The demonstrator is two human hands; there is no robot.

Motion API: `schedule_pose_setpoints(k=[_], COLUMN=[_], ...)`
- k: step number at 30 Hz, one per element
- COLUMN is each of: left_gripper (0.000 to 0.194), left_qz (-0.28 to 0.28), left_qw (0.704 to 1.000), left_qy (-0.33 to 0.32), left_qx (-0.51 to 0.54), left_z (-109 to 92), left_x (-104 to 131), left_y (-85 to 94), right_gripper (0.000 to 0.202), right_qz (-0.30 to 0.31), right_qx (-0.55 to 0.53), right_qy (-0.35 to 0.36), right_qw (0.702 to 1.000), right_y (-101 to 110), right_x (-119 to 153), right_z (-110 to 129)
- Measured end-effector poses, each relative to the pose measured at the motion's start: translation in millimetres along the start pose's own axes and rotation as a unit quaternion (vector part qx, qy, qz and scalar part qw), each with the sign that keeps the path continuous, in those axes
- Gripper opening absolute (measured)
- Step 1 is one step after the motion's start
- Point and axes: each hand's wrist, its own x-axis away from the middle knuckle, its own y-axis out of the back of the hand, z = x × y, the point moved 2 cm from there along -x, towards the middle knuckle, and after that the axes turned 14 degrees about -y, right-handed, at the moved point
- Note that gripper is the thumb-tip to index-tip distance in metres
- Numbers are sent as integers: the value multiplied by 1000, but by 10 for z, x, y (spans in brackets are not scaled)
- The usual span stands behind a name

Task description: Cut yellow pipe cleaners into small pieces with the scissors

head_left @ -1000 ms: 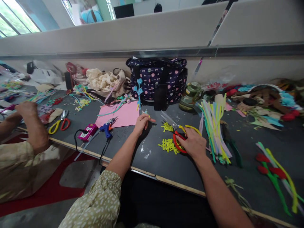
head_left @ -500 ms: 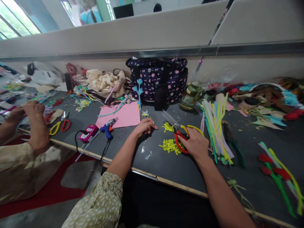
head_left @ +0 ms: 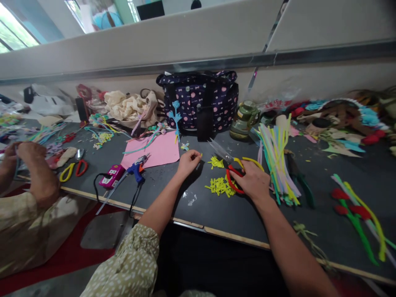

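Note:
My right hand point(head_left: 254, 180) holds a pair of scissors point(head_left: 228, 159) by the red and yellow handles, blades pointing away to the upper left. Short yellow-green pipe cleaner pieces lie beside and under them in two heaps, a larger pile point(head_left: 219, 186) and a smaller pile point(head_left: 216, 162). Left of the smaller pile, my left hand point(head_left: 189, 161) is closed in a pinch just over the dark table. A tiny yellow piece of pipe cleaner point(head_left: 201, 155) shows at its fingertips.
A pink sheet point(head_left: 165, 150), blue glue gun point(head_left: 137, 170) and purple power strip point(head_left: 111, 176) lie left. A patterned bag point(head_left: 221, 97) and green jar point(head_left: 245, 119) stand behind. Pipe cleaners point(head_left: 278, 161) are bundled at right. Another person's hands point(head_left: 34, 159) work far left.
My left hand's fingers have drawn together into a pinch, the index finger no longer stretched out. The scissors stay in my right hand over the yellow pieces. The view has shifted slightly.

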Motion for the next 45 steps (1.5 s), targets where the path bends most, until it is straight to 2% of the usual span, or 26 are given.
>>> schedule_pose_setpoints(k=[3,5,9,11,12,14,16,18,22,29,34,37,39,41,43,45], left_gripper=[10,13,11,14,16,16,14,12,9,6,7,12,17,21,22,21], left_qz=[65,93,57,63,88,178,267,318,347,383,377,347,295,218,132,48], left_qw=[997,994,998,998,996,983,960,940,924,911,915,927,941,950,949,936], left_qy=[-38,-59,-31,-10,-6,-20,-61,-103,-146,-149,-137,-90,-15,65,117,149], left_qx=[-20,-20,-26,-16,0,44,66,65,63,40,52,110,163,213,261,317], left_z=[-88,-121,-115,-120,-135,-195,-278,-348,-405,-399,-417,-428,-407,-358,-286,-199], left_x=[36,42,35,42,49,70,92,101,92,113,117,120,119,109,82,41], left_y=[-160,-202,-109,-54,-43,-50,-69,-76,-74,-135,-122,-95,-82,-76,-72,-63], right_gripper=[46,46,45,44,43,43,44,45,46,49,46,47,48,49,49,48], right_qz=[6,9,15,16,15,16,18,20,20,20,23,24,22,17,11,4], right_qx=[7,5,-11,-13,-14,-19,-28,-34,-36,-25,-21,-24,-28,-31,-32,-33], right_qy=[-11,-20,-28,-33,-35,-39,-40,-42,-43,-36,-34,-30,-25,-24,-20,-9], right_qw=[1000,1000,999,999,999,999,999,998,998,999,999,999,999,999,999,999], right_y=[-12,-14,-1,7,9,8,-1,-11,-29,-42,-24,-22,-24,-22,-11,8], right_x=[-12,-22,-34,-34,-34,-33,-33,-35,-35,-18,-27,-30,-28,-23,-15,-7], right_z=[-16,-25,-30,-27,-25,-23,-25,-32,-47,-51,-41,-39,-42,-45,-44,-34])
